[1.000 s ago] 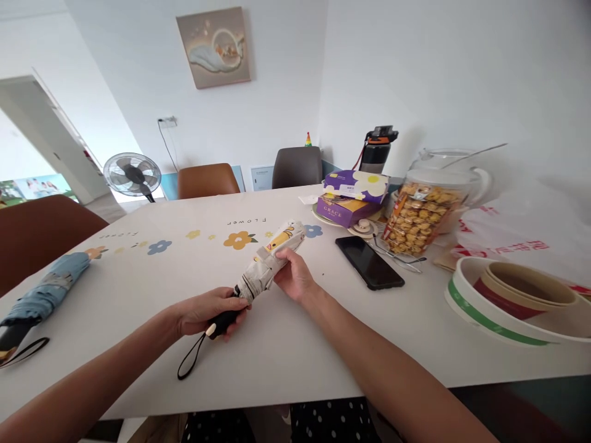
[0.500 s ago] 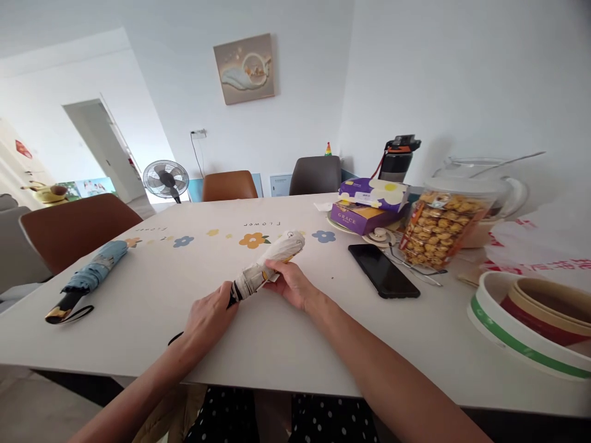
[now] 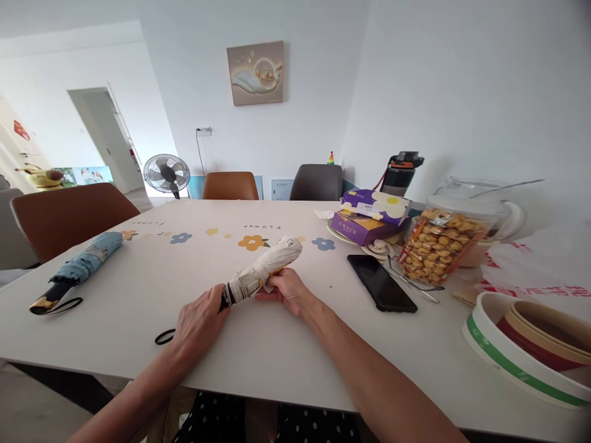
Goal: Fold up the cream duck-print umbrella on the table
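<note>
A folded white umbrella (image 3: 263, 267) lies slantwise in front of me, its tip pointing away to the right. My left hand (image 3: 201, 317) is closed around its dark handle, and a black wrist loop (image 3: 165, 336) sticks out beyond that hand. At the near side of the canopy, my right hand (image 3: 289, 290) pinches the fabric between thumb and fingers; some of those fingers are partly hidden. A second folded umbrella (image 3: 87, 263), light blue with a black and gold handle, rests on the table at the left, apart from both hands.
On the white table (image 3: 277, 357), a black phone (image 3: 382, 283) lies right of my hands. Behind it are glasses (image 3: 415, 271), a purple box (image 3: 357, 227), a tissue pack (image 3: 376, 205), a bottle (image 3: 399, 175) and a snack jar (image 3: 438, 240). Paper bowls (image 3: 489, 344) stand at the right edge.
My right thumb has come off the top of the canopy, and the right hand now grips lower on its near side. The view has shifted slightly. The left hand keeps its hold.
</note>
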The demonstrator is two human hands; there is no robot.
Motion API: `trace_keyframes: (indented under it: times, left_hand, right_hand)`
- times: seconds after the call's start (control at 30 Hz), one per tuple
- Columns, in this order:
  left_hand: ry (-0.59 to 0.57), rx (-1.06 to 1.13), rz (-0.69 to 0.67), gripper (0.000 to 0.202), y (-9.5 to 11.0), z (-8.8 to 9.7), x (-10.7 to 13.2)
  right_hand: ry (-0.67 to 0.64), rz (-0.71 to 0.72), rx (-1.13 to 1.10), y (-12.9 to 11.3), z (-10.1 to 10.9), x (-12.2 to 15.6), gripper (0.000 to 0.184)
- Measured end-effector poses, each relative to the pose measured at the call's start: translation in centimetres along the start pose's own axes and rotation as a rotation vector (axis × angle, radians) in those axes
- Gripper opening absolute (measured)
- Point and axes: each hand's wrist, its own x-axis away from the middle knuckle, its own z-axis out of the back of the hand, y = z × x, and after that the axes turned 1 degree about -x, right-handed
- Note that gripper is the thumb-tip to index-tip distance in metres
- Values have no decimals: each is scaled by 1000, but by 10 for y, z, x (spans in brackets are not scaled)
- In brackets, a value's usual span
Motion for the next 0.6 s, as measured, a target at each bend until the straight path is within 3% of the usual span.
trace_keyframes:
  times: [0.13, 0.23, 0.33, 0.43, 0.5, 0.6]
  left_hand:
    - [2, 182, 48, 25, -5, 0, -5]
    - [-55, 525, 67, 28, -5, 1, -3]
    - [-282, 991, 92, 29, 1, 2, 10]
    - [-502, 1454, 83, 35, -3, 6, 32]
    - [-524, 1638, 83, 42, -20, 13, 47]
    - [-373, 1676, 177, 34, -66, 31, 75]
  right_hand:
    - [-100, 77, 134, -3, -4, 5, 23]
    - [-92, 128, 255, -4, -6, 6, 19]
    - [38, 171, 423, -4, -3, 3, 9]
    - [163, 182, 495, -2, 4, 0, 10]
    - [222, 177, 526, -1, 7, -1, 14]
    - [238, 166, 552, 1, 8, -1, 18]
